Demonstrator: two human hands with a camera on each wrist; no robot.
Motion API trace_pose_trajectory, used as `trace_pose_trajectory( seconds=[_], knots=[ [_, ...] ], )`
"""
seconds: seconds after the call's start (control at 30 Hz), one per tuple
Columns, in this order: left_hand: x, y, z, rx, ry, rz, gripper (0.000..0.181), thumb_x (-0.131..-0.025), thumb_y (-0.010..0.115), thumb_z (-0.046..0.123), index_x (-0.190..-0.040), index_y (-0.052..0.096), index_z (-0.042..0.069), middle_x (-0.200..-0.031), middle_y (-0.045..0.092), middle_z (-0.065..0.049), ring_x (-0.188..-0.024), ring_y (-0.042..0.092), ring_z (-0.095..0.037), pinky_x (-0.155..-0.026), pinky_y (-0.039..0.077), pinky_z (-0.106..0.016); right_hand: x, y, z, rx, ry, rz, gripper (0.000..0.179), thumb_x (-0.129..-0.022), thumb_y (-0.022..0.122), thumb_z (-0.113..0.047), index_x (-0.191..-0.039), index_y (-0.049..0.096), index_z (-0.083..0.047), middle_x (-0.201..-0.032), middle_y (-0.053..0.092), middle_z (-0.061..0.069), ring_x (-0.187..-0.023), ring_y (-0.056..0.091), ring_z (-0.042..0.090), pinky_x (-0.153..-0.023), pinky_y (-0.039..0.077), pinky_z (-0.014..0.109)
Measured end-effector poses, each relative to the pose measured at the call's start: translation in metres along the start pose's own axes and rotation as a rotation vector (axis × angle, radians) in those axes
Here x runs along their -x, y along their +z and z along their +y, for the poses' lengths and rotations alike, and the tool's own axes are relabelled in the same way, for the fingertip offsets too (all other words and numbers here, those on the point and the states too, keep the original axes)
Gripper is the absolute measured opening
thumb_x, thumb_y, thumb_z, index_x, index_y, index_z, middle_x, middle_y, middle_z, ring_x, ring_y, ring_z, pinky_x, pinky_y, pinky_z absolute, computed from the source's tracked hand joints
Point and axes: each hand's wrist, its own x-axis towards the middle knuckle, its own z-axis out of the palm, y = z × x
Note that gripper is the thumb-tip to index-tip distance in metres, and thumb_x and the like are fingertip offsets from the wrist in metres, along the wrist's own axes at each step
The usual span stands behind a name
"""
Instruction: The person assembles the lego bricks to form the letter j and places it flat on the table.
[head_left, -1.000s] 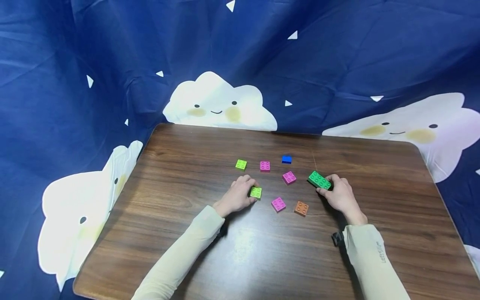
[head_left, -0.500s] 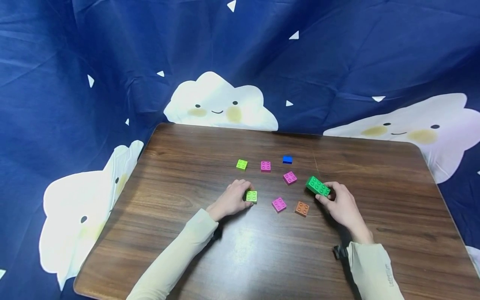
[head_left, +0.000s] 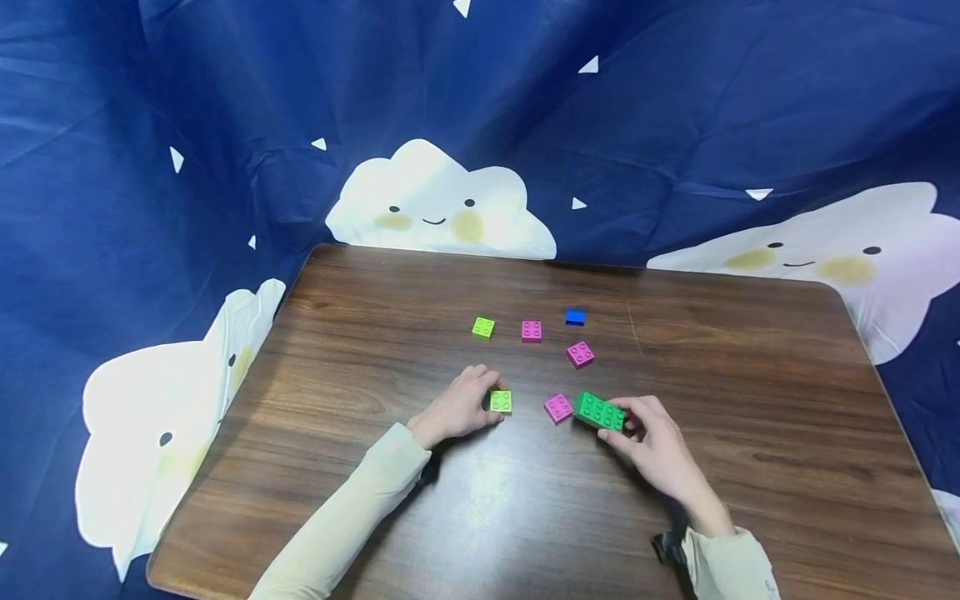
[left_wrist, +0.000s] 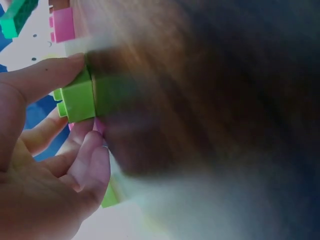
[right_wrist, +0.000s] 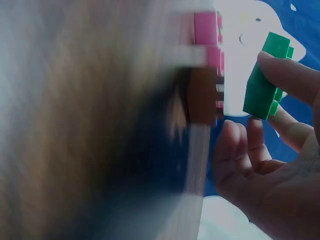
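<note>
My left hand (head_left: 459,405) pinches a lime-green building brick (head_left: 500,402) between thumb and fingers; in the left wrist view the brick (left_wrist: 80,97) sits at the tabletop. My right hand (head_left: 658,446) holds a longer green brick (head_left: 599,412) by its right end. The right wrist view has this green brick (right_wrist: 265,80) tilted and raised off the table, thumb on one side and fingers on the other. Just left of it in the head view lies a pink brick (head_left: 558,407). A brown brick (right_wrist: 202,95) stands below the green one, hidden in the head view.
Farther back on the wooden table (head_left: 360,333) lie a second lime-green brick (head_left: 483,327), a pink brick (head_left: 531,331), a blue brick (head_left: 575,317) and another pink brick (head_left: 580,354). A blue curtain (head_left: 630,108) with cloud prints hangs behind the table.
My right hand has lifted the green brick and carried it left and nearer, over the brown brick. My left hand has drawn the lime-green brick slightly left and nearer.
</note>
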Motion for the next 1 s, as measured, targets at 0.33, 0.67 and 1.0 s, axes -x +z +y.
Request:
trace_pose_trajectory(
  seconds=[0.33, 0.67, 1.0],
  knots=[
    [0.002, -0.001, 0.002, 0.011, 0.003, 0.003, 0.039, -0.076, 0.079, 0.022, -0.109, 0.062, 0.012, -0.104, 0.06, -0.005, -0.099, 0.052, -0.022, -0.089, 0.044, -0.039, 0.01, 0.022, -0.018, -0.03, -0.081, -0.12, 0.035, -0.076, 0.08, -0.012, -0.107, 0.066, -0.009, -0.09, 0.054, -0.002, -0.074, 0.048, 0.01, -0.061, 0.041, 0.02],
    [0.003, -0.002, 0.003, -0.003, 0.005, -0.003, 0.036, -0.077, 0.077, 0.02, -0.11, 0.063, 0.011, -0.104, 0.059, -0.005, -0.1, 0.052, -0.023, -0.089, 0.043, -0.039, 0.004, 0.037, -0.024, 0.082, -0.07, -0.265, 0.036, -0.08, 0.077, -0.016, -0.113, 0.065, -0.011, -0.087, 0.049, -0.004, -0.073, 0.043, 0.007, -0.063, 0.036, 0.02],
    [0.002, 0.0, 0.008, -0.004, -0.023, -0.03, 0.039, -0.077, 0.078, 0.023, -0.111, 0.064, 0.013, -0.103, 0.058, -0.004, -0.1, 0.051, -0.023, -0.088, 0.043, -0.037, -0.008, 0.042, -0.026, 0.171, -0.027, -0.317, 0.04, -0.082, 0.075, -0.018, -0.117, 0.062, -0.003, -0.094, 0.051, 0.002, -0.078, 0.044, 0.013, -0.068, 0.037, 0.027]
  ],
)
